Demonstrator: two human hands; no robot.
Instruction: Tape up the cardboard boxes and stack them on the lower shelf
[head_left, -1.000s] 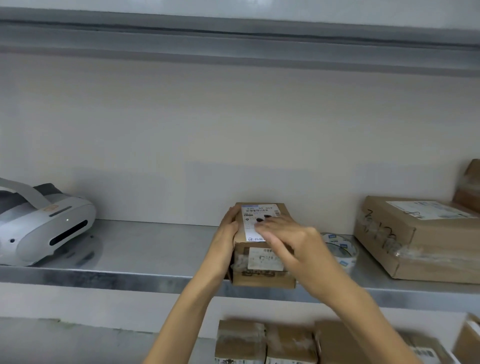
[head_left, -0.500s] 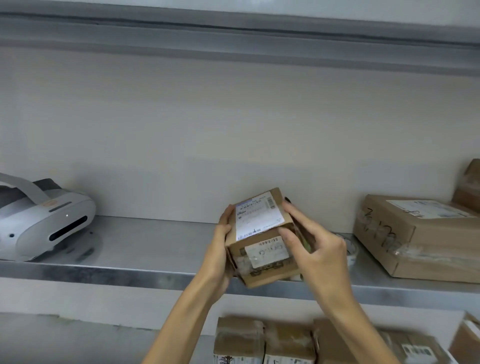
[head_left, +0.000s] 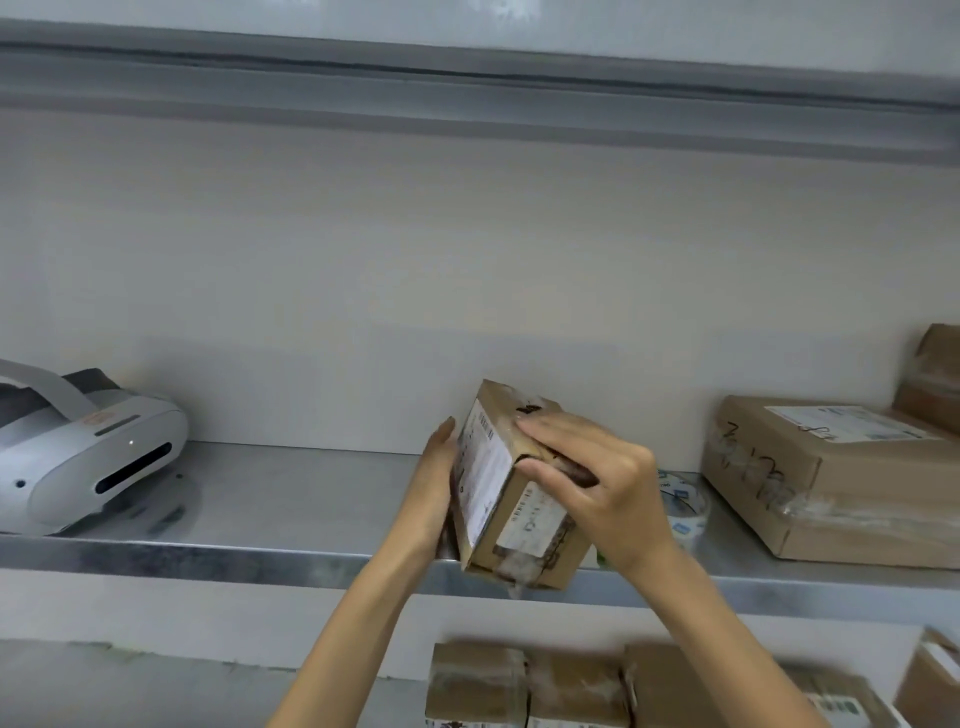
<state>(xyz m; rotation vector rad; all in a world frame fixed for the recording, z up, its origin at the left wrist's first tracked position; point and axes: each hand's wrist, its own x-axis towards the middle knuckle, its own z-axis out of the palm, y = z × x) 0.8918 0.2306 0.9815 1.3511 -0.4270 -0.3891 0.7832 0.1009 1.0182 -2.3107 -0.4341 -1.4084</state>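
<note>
Head view: fingers (head_left: 550, 434) of the right hand (head_left: 597, 483) curl over the top face of the small cardboard box (head_left: 519, 514), thumb on its near end, gripping it. The left hand (head_left: 434, 499) lies flat against the labelled side with its fingers straight, bracing the box from the other side. Held this way the box sits tilted, probably so its taped seams can be turned and checked. Its lowest corner hangs at the front lip of the steel shelf (head_left: 260, 551); whether they touch I cannot tell.

Just right of the right fingers, half hidden behind the wrist, the tape roll (head_left: 685, 512) lies handy for another strip. Farther right stands a larger cardboard box (head_left: 831, 478), and far left of the left fingers a white headset (head_left: 88, 457).

Below the fingers, a row of taped boxes (head_left: 524, 680) sits on the lower shelf (head_left: 130, 686), with bare surface to their left. Getting down there likely means drawing the box toward the body first to clear the lip.
</note>
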